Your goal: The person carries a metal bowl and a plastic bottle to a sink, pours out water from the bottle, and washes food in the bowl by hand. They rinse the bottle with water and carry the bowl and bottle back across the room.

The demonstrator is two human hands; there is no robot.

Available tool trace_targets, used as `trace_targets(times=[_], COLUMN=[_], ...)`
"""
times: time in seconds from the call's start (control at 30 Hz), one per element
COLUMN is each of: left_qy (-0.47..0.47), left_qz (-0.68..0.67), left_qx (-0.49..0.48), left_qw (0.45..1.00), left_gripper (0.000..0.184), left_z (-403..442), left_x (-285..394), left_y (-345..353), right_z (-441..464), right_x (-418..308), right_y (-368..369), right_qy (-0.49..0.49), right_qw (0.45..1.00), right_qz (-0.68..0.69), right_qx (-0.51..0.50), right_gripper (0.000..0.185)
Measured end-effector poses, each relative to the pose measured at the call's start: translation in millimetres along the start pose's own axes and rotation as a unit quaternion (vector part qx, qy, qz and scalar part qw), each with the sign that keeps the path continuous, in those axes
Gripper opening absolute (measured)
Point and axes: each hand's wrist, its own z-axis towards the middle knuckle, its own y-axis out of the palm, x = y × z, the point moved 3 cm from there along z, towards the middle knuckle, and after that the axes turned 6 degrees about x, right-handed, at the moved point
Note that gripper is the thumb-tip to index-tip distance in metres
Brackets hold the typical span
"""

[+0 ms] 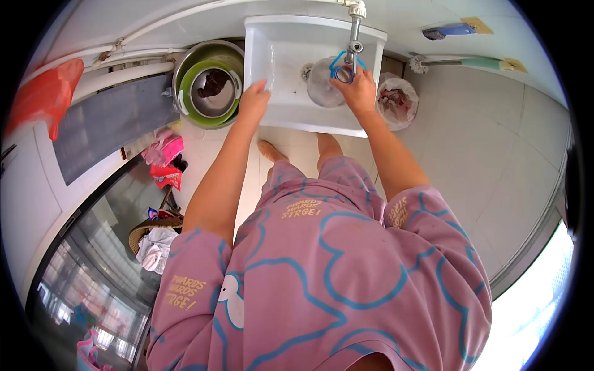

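A clear plastic bottle (324,90) with a blue handle (337,62) leans in the right half of the white sink (281,117). Its mouth lies just below the metal faucet (355,47). My right hand (360,93) is closed around the bottle near its neck, with the thumb on the near side of the mouth. Over the sink's left rim hovers my left hand (252,102), its fingers loosely curled and slightly blurred. Nothing shows in that hand. Whether water is running from the faucet I cannot tell.
Left of the sink stand nested basins (197,114), green and metal, with something dark in the innermost. A bin with a white bag (399,102) sits on the right. Brushes (455,29) hang on the wall. Lower left is a basket with cloth (156,247).
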Motion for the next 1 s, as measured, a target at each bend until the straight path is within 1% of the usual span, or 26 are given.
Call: trace_targets(times=[0.03,0.1,0.13,0.2,0.23,0.27,0.3,0.33,0.4,0.43,0.47,0.5,0.53,0.57,0.6,0.63,0.7,0.73,0.8,0.83,0.87,0.93,0.97,1.0], left_qy=[-0.06,-0.095,-0.093,-0.197,-0.198,-0.236,-0.272,-0.272,-0.317,-0.313,-0.316,-0.314,-0.308,-0.217,-0.122,-0.115,-0.075,-0.069,-0.089,-0.047,-0.012,-0.001,0.007,0.018], left_qz=[-0.004,-0.033,-0.04,-0.097,-0.106,-0.136,-0.166,-0.177,-0.271,-0.28,-0.362,-0.44,-0.447,-0.53,-0.602,-0.606,-0.589,-0.59,-0.587,-0.612,-0.615,-0.633,-0.648,-0.666], left_qx=[-0.019,-0.079,-0.075,-0.06,-0.054,-0.044,-0.035,-0.028,-0.041,-0.037,-0.078,-0.121,-0.119,-0.154,-0.188,-0.188,-0.133,-0.135,-0.052,-0.036,-0.034,-0.013,-0.032,-0.049], left_qw=[0.998,0.992,0.992,0.974,0.973,0.961,0.947,0.946,0.908,0.907,0.874,0.833,0.831,0.805,0.766,0.764,0.794,0.793,0.803,0.788,0.788,0.774,0.761,0.744], left_gripper=[0.042,0.044,0.044,0.049,0.049,0.054,0.059,0.059,0.068,0.068,0.069,0.069,0.069,0.067,0.065,0.065,0.058,0.058,0.053,0.054,0.054,0.057,0.058,0.059], left_z=[-9.7,-26.2,-36.8,-59.1,-67.2,-74.8,-80.3,-81.2,-79.5,-83.8,-88.0,-93.9,-101.9,-109.9,-116.1,-120.5,-121.9,-122.0,-121.8,-112.6,-111.0,-127.0,-144.7,-156.4], left_x=[-19.7,-57.6,-61.4,-76.3,-82.3,-89.2,-95.3,-107.0,-135.9,-132.0,-124.6,-110.7,-96.5,-73.1,-55.8,-51.4,-45.3,-45.3,-53.1,-71.1,-82.7,-96.6,-79.2,-61.2], left_y=[-9.4,-24.6,-32.4,-47.7,-56.9,-65.6,-73.5,-81.1,-89.5,-98.6,-101.0,-103.7,-105.7,-104.4,-107.2,-111.7,-123.1,-126.9,-141.5,-146.6,-158.9,-193.5,-203.8,-214.7], right_z=[-6.1,-16.9,-26.7,-44.7,-50.5,-55.5,-59.8,-63.4,-66.6,-69.5,-70.8,-71.9,-74.6,-76.5,-78.7,-77.5,-63.6,-60.8,-61.7,-65.7,-74.0,-91.9,-101.7,-108.4], right_x=[0.7,-10.0,-19.7,-44.7,-63.2,-82.9,-106.5,-124.3,-149.9,-163.3,-176.2,-192.6,-207.3,-220.9,-231.6,-232.7,-224.2,-236.7,-271.4,-284.7,-299.2,-335.0,-352.5,-370.5], right_y=[0.8,-3.1,-7.1,-14.3,-20.5,-28.5,-43.0,-55.3,-80.7,-93.4,-106.9,-120.3,-130.5,-136.8,-140.6,-140.3,-133.2,-132.4,-121.3,-107.3,-91.0,-74.9,-70.1,-75.7], right_qy=[-0.014,-0.035,-0.032,-0.037,-0.036,-0.035,-0.014,-0.025,-0.055,-0.046,-0.037,-0.025,-0.023,-0.036,-0.048,-0.056,0.006,0.0,0.005,-0.164,-0.324,-0.351,-0.37,-0.412], right_qw=[1.0,0.999,0.999,0.998,0.998,0.996,0.995,0.994,0.982,0.969,0.952,0.939,0.928,0.927,0.926,0.927,0.946,0.947,0.952,0.967,0.944,0.922,0.908,0.89], right_qz=[0.012,0.022,0.031,0.039,0.051,0.064,0.072,0.07,0.162,0.224,0.285,0.317,0.348,0.352,0.355,0.353,0.298,0.298,0.257,0.16,0.057,0.118,0.136,0.131], right_qx=[0.003,0.007,0.001,-0.01,-0.029,-0.048,-0.073,-0.077,-0.079,-0.093,-0.106,-0.13,-0.131,-0.124,-0.116,-0.116,-0.125,-0.122,-0.169,-0.108,-0.038,-0.111,-0.14,-0.148], right_gripper=[0.048,0.048,0.047,0.047,0.047,0.048,0.047,0.047,0.047,0.047,0.046,0.046,0.043,0.039,0.035,0.035,0.027,0.027,0.029,0.032,0.034,0.038,0.04,0.039])
